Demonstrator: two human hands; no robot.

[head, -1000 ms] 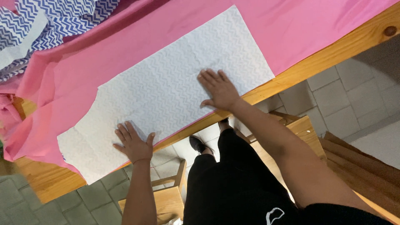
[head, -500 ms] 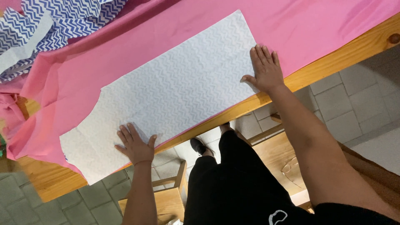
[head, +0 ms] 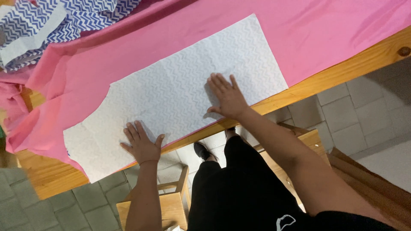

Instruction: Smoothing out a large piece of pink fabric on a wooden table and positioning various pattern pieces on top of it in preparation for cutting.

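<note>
- We see a white pattern piece, faintly zigzag-textured with a curved notch cut at its left end, lying flat on pink fabric along the near edge of the bench.
- Our left hand presses flat on the piece's lower left part, fingers spread, palm down, gripping nothing.
- Our right hand lies open and flat on the piece right of its middle, fingers together and pointing away from us, holding nothing.
- The pink fabric covers most of the wooden bench and bunches at the left end.
- A blue-and-white zigzag fabric lies heaped at the far left, on the pink.
- Below the bench edge we see black trousers, a dark shoe, wooden stools and a grey tiled floor.
</note>
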